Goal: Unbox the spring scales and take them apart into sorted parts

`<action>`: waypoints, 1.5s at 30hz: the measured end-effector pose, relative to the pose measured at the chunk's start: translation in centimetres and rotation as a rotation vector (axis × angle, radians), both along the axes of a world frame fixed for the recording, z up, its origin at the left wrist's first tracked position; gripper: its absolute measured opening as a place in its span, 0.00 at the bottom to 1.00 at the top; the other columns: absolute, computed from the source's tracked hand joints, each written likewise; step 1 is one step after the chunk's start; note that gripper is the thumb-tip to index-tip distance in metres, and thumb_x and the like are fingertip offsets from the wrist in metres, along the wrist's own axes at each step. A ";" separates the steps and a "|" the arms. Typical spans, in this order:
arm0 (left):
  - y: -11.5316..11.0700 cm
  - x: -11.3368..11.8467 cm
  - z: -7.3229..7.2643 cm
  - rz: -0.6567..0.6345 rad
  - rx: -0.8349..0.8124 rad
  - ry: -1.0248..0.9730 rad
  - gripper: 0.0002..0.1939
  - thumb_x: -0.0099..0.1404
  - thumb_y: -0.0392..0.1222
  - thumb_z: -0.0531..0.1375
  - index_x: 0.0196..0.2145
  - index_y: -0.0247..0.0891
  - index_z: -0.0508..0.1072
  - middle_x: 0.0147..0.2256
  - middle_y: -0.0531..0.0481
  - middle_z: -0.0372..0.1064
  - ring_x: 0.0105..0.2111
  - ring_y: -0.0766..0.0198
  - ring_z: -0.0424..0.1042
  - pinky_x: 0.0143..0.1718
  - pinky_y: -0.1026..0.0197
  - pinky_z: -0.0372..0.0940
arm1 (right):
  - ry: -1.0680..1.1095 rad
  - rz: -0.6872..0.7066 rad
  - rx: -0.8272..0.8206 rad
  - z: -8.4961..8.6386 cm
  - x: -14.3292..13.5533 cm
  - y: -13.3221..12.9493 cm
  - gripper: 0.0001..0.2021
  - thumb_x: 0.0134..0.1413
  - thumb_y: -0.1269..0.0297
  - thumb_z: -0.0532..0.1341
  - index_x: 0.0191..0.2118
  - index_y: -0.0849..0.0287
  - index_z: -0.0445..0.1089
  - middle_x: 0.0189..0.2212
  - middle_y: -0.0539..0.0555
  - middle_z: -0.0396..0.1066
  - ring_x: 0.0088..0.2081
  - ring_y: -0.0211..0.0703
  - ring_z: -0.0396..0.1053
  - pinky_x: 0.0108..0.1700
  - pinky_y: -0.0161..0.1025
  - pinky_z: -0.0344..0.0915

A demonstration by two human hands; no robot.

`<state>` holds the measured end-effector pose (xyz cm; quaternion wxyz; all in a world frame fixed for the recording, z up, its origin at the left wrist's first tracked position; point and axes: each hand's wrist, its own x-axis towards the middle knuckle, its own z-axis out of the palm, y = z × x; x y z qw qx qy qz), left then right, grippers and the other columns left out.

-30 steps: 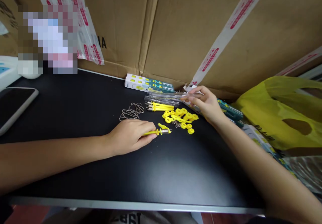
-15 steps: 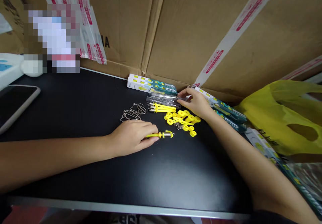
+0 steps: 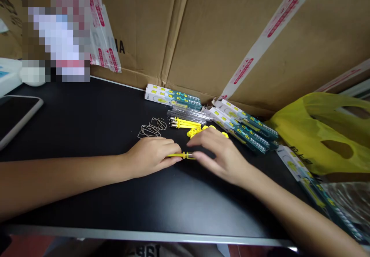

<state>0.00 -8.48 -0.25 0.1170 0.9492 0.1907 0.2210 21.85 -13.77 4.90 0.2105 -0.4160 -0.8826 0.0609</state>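
Note:
My left hand (image 3: pixel 157 153) is closed around a yellow spring-scale rod (image 3: pixel 175 155), which points right just above the black table. Its right end carries a metal spring (image 3: pixel 189 155), partly covered by my right thumb. My right hand (image 3: pixel 218 153) is at that end with thumb and fingers apart; it has no clear grip on the rod. Behind it are small yellow plastic caps (image 3: pixel 192 133), mostly hidden by the hand. Several like yellow rods (image 3: pixel 189 124) lie beyond, beside clear plastic tubes (image 3: pixel 185 113). Bent metal wire hooks (image 3: pixel 150 130) lie behind my left hand.
Printed spring-scale boxes (image 3: pixel 173 95) stand against the cardboard (image 3: pixel 144 26) at the back; more boxes (image 3: pixel 239 130) lie to the right. A yellow plastic bag (image 3: pixel 306 133) is at the far right. At the left is a phone (image 3: pixel 17 114) on the black table (image 3: pixel 144 203).
My right hand has come from the clear tubes toward me, to the spring end of the yellow rod. The left hand keeps its hold and has hardly moved.

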 end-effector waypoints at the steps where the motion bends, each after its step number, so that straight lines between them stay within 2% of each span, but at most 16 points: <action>1: 0.0 0.0 0.0 -0.009 0.001 0.002 0.11 0.70 0.44 0.50 0.37 0.39 0.70 0.32 0.54 0.69 0.33 0.66 0.69 0.35 0.65 0.59 | -0.022 0.012 -0.025 -0.5 -0.4 -0.8 0.07 0.58 0.63 0.58 0.41 0.57 0.67 0.35 0.56 0.71 0.38 0.48 0.65 0.41 0.46 0.62; 5: 0.0 0.0 0.2 -0.061 -0.015 -0.008 0.10 0.70 0.44 0.51 0.38 0.40 0.70 0.33 0.55 0.70 0.33 0.67 0.69 0.38 0.65 0.58 | 0.076 -0.026 -0.077 -2.1 -0.2 -2.0 0.05 0.58 0.65 0.59 0.40 0.56 0.66 0.33 0.54 0.72 0.37 0.44 0.66 0.40 0.43 0.63; 12: 0.0 0.0 -0.1 -0.049 -0.041 -0.072 0.10 0.71 0.42 0.49 0.39 0.38 0.68 0.36 0.54 0.71 0.35 0.67 0.69 0.39 0.65 0.59 | 0.283 -0.090 -0.255 -2.3 0.7 -1.5 0.06 0.55 0.65 0.62 0.38 0.57 0.67 0.34 0.53 0.71 0.35 0.41 0.68 0.40 0.39 0.65; 17: 0.1 0.0 -0.2 0.033 -0.063 -0.091 0.09 0.70 0.42 0.50 0.37 0.38 0.68 0.31 0.54 0.69 0.32 0.67 0.69 0.34 0.66 0.58 | 0.390 -0.145 -0.271 -2.8 1.0 -1.2 0.03 0.55 0.67 0.61 0.35 0.59 0.67 0.30 0.51 0.69 0.32 0.38 0.67 0.37 0.36 0.65; 24: -0.1 0.1 0.1 0.089 -0.033 -0.053 0.10 0.65 0.41 0.51 0.28 0.38 0.66 0.23 0.56 0.63 0.26 0.67 0.65 0.30 0.65 0.55 | 0.616 -0.155 -0.397 -2.6 2.0 -0.3 0.05 0.58 0.64 0.59 0.35 0.60 0.67 0.26 0.49 0.65 0.25 0.33 0.64 0.29 0.32 0.63; 27: 0.0 0.0 0.1 0.065 -0.004 -0.022 0.10 0.65 0.40 0.51 0.26 0.37 0.64 0.24 0.55 0.63 0.26 0.67 0.64 0.30 0.64 0.56 | 0.635 -0.119 -0.446 -2.8 2.0 -0.4 0.06 0.61 0.64 0.56 0.35 0.59 0.67 0.24 0.49 0.65 0.25 0.34 0.64 0.30 0.33 0.63; 31: 0.0 0.0 0.1 0.049 0.021 -0.017 0.10 0.64 0.39 0.50 0.26 0.37 0.63 0.24 0.55 0.61 0.26 0.67 0.63 0.30 0.64 0.55 | 0.647 -0.078 -0.554 -3.1 1.9 -0.7 0.07 0.62 0.66 0.55 0.44 0.59 0.65 0.27 0.49 0.66 0.28 0.35 0.64 0.32 0.33 0.64; 35: 0.0 -0.1 0.2 0.046 0.001 -0.030 0.10 0.65 0.39 0.50 0.26 0.37 0.63 0.24 0.55 0.62 0.26 0.68 0.63 0.31 0.65 0.56 | 0.627 -0.038 -0.616 -3.1 1.7 -0.9 0.08 0.62 0.64 0.54 0.45 0.59 0.63 0.29 0.50 0.65 0.29 0.35 0.63 0.32 0.34 0.61; 42: -0.1 0.0 0.2 0.060 -0.013 -0.059 0.11 0.66 0.40 0.49 0.26 0.37 0.63 0.24 0.55 0.62 0.26 0.67 0.63 0.30 0.65 0.56 | 0.540 -0.106 -0.622 -3.3 1.3 -1.0 0.07 0.56 0.62 0.61 0.37 0.59 0.64 0.28 0.49 0.63 0.27 0.33 0.60 0.28 0.32 0.59; 45: -0.1 0.0 0.3 0.054 -0.014 -0.056 0.11 0.66 0.40 0.49 0.26 0.37 0.63 0.24 0.55 0.62 0.26 0.67 0.64 0.30 0.65 0.56 | 0.520 -0.107 -0.631 -3.7 1.3 -0.9 0.13 0.54 0.60 0.63 0.44 0.58 0.64 0.27 0.47 0.62 0.25 0.33 0.58 0.26 0.31 0.57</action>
